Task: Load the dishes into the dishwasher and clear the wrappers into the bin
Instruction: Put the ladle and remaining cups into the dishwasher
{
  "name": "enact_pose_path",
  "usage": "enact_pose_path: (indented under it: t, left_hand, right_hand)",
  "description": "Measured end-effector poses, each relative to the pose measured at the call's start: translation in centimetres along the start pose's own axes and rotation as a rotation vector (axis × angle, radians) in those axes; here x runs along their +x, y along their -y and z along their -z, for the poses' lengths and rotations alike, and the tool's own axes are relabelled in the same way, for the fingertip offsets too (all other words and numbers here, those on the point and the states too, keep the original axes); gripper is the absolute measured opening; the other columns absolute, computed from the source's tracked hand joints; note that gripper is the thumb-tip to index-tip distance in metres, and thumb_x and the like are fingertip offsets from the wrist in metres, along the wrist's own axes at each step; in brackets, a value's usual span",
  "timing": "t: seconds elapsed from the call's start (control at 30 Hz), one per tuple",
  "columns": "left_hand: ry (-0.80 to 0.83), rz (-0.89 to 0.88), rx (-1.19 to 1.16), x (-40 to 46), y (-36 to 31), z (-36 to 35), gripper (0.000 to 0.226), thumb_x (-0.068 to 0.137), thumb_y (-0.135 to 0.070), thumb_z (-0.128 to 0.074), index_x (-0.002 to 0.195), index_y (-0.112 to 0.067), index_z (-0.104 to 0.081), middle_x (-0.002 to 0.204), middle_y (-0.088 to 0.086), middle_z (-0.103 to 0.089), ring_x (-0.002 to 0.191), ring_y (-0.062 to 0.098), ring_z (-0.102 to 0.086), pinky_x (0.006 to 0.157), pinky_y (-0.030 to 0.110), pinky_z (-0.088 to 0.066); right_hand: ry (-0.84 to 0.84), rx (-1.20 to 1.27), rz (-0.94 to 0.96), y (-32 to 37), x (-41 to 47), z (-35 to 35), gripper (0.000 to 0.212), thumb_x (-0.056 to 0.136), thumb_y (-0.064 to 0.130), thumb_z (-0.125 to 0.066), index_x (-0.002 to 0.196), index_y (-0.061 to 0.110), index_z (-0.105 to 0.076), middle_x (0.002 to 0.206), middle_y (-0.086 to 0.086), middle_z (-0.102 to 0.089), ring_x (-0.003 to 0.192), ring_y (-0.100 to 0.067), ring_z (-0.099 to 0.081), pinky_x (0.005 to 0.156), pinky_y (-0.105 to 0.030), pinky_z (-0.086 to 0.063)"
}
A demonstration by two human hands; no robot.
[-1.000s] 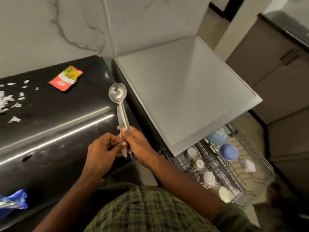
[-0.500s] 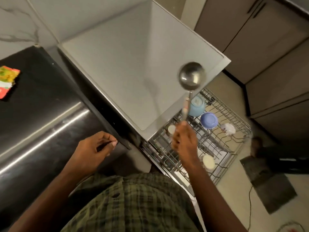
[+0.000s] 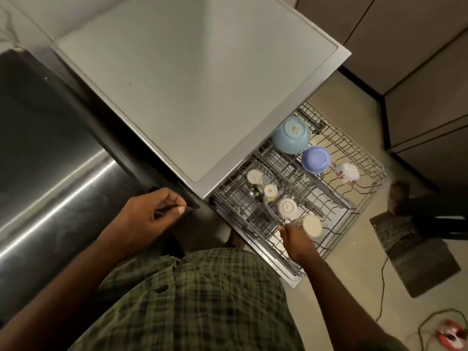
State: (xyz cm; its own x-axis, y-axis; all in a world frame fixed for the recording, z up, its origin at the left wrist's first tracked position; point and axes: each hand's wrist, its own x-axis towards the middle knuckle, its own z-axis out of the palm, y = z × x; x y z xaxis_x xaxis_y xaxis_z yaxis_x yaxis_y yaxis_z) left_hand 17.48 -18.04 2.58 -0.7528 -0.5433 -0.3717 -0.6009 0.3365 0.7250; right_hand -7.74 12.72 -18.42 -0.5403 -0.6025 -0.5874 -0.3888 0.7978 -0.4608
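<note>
Steel ladle (image 3: 263, 202) lies low in the pulled-out dishwasher rack (image 3: 359, 198), right of the frame's centre: its bowl sits just beside two upturned white cups, and its handle runs down and right to the right hand (image 3: 295, 235). That hand pinches the handle's end with fingers curled round it. By its look the ladle is rigid, fairly light and smooth, so it could slide through a loose grip; it is not fragile, though it may knock the cups around it. The handle end is the sensible hold, since it keeps the fingers above the wires while the bowl settles between the tines.

The rack is the biggest container. It carries, from largest down, a pale blue bowl (image 3: 291, 135) upside down at its upper edge under the lip of the grey dishwasher top (image 3: 192, 79), a lilac bowl (image 3: 316, 159) inverted just beside it, a flowered cup (image 3: 347, 173) tipped over towards the right rim, and a line of small white cups: one (image 3: 254, 177) near the grey top, one (image 3: 270, 191) below it, one (image 3: 287, 207) lower, and one (image 3: 312, 225) touching or just beside the right hand. These look like ceramic, hard and chippable.

The left hand (image 3: 149, 216) sits at centre-left above the dark counter (image 3: 50, 153); its fingers are curled with the thumb tucked in, and I cannot tell whether they hold anything.
</note>
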Motion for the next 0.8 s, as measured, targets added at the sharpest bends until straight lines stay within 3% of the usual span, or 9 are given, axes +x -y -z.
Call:
enact_pose_path:
  t: [0.1,0.17,0.27,0.37,0.43,0.6,0.8]
  left_hand:
    - [0.027,0.013,0.017,-0.3,-0.5,-0.6,0.015,0.094,-0.021,-0.075,0.103,-0.033,-0.072,0.1,-0.019,-0.076,0.098,-0.003,-0.071,0.088,0.019,-0.052]
    - [0.024,0.02,0.018,-0.8,-0.7,-1.0,0.016,0.094,-0.019,-0.074,0.103,-0.032,-0.072,0.101,-0.018,-0.075,0.099,-0.002,-0.071,0.088,0.018,-0.053]
    - [-0.018,0.052,0.002,-1.9,-0.6,-1.5,0.016,0.093,-0.018,-0.075,0.101,-0.032,-0.073,0.101,-0.019,-0.075,0.099,0.0,-0.072,0.086,0.018,-0.055]
    - [-0.059,0.106,-0.005,-3.0,-0.5,-1.9,0.017,0.093,-0.018,-0.075,0.101,-0.033,-0.074,0.101,-0.021,-0.075,0.097,-0.003,-0.071,0.083,0.015,-0.056]
    - [-0.069,0.133,-0.001,-3.7,-0.4,-2.2,0.016,0.093,-0.019,-0.075,0.101,-0.033,-0.074,0.102,-0.021,-0.075,0.097,-0.003,-0.071,0.083,0.019,-0.057]
    - [-0.073,0.149,0.007,-4.3,-0.4,-3.0,0.016,0.093,-0.019,-0.075,0.102,-0.031,-0.074,0.102,-0.017,-0.076,0.097,-0.001,-0.072,0.085,0.024,-0.059]
    - [-0.08,0.149,-0.002,-4.3,-0.8,-3.7,0.015,0.093,-0.018,-0.074,0.102,-0.03,-0.074,0.103,-0.015,-0.076,0.098,0.002,-0.072,0.083,0.02,-0.059]
  right_hand:
    - [0.151,-0.092,-0.024,-0.9,3.0,-2.2,0.071,0.097,0.071,-0.01,0.104,0.018,-0.057,0.091,-0.008,-0.066,0.087,-0.029,-0.064,0.082,-0.045,-0.054]
    - [0.184,-0.105,-0.044,-1.1,4.2,-3.1,0.053,0.111,0.052,-0.026,0.128,0.013,-0.058,0.117,-0.017,-0.071,0.107,-0.034,-0.067,0.094,-0.046,-0.054]
    - [0.199,-0.061,-0.069,-1.3,5.0,-4.1,0.049,0.114,0.044,-0.032,0.15,0.014,-0.048,0.139,-0.019,-0.064,0.124,-0.035,-0.063,0.103,-0.045,-0.05]
    - [0.208,-0.047,-0.094,-2.4,6.0,-4.8,0.047,0.113,0.042,-0.034,0.147,0.014,-0.049,0.137,-0.019,-0.065,0.121,-0.036,-0.064,0.1,-0.043,-0.05]
    - [0.226,-0.04,-0.134,-3.2,6.8,-5.0,0.044,0.113,0.041,-0.037,0.14,0.011,-0.055,0.13,-0.019,-0.069,0.116,-0.035,-0.065,0.098,-0.042,-0.051]
    - [0.237,-0.164,-0.199,-4.1,8.1,-5.2,0.022,0.106,0.013,-0.053,0.124,0.005,-0.062,0.119,-0.014,-0.069,0.107,-0.027,-0.066,0.093,-0.043,-0.058]
    - [0.13,-0.194,-0.301,-3.7,8.1,-6.2,0.025,0.102,0.004,-0.054,0.122,0.013,-0.068,0.109,-0.011,-0.071,0.099,-0.028,-0.07,0.085,-0.048,-0.063]
